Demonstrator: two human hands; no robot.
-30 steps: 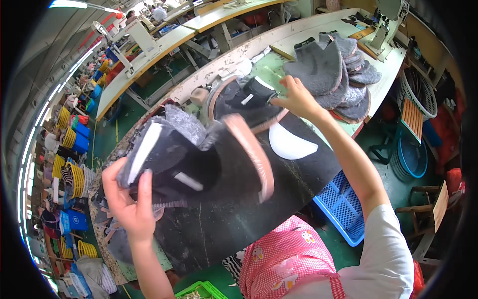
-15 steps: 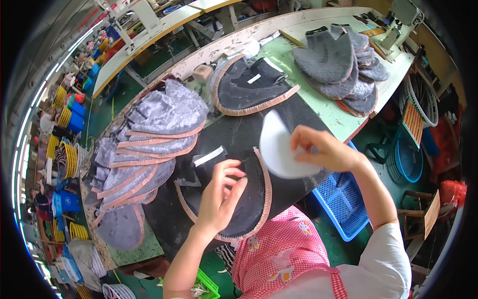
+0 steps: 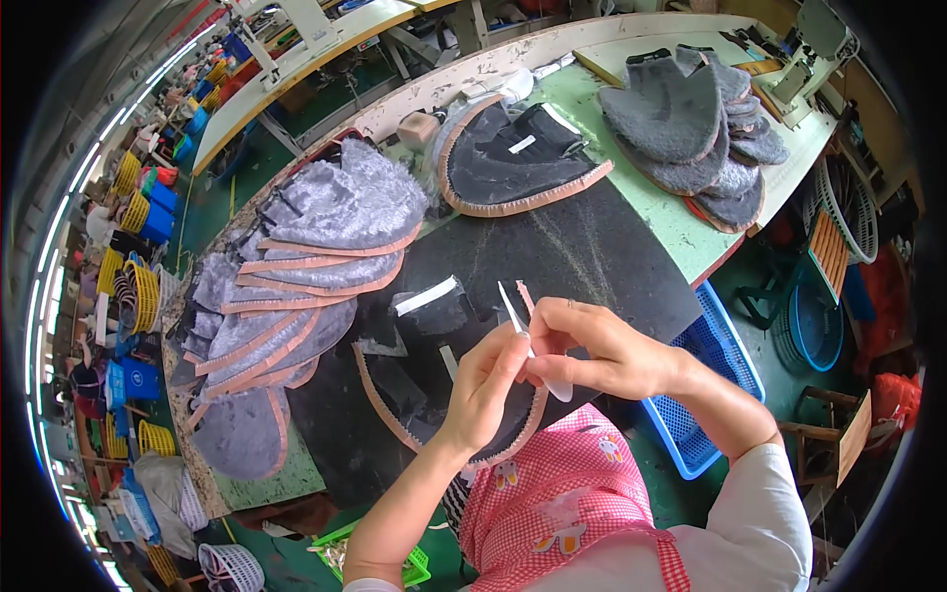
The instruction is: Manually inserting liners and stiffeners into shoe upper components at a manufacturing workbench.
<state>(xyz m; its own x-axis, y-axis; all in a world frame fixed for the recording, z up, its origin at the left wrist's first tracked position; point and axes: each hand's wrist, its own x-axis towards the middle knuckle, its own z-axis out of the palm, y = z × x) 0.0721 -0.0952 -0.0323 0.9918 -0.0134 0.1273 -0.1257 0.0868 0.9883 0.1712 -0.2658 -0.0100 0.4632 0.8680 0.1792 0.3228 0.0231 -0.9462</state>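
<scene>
Both hands pinch a thin white curved sheet (image 3: 559, 391), turned nearly edge-on so that only a narrow strip shows. My left hand (image 3: 483, 390) grips it from the left with thumb and fingertips. From the right, my right hand (image 3: 607, 347) has its fingers closed on the same sheet, close to the left fingertips. Beneath them a black U-shaped lining piece (image 3: 395, 390) with a notched pink edge lies on the black work mat (image 3: 612, 261). My hands cover part of its right side. Farther off lies a similar black lining piece (image 3: 483, 178) with a white label.
On the left, overlapping grey plush pieces (image 3: 335, 212) with pink edging are piled. More grey plush pieces (image 3: 671, 113) are stacked at the far right, near a sewing machine (image 3: 809, 59). A blue plastic basket (image 3: 735, 370) stands below the table's right edge, and a green basket (image 3: 414, 569) sits below.
My right hand has moved left and the white sheet has turned from face-on to edge-on. My left hand, previously off the sheet, has come right and taken hold of it.
</scene>
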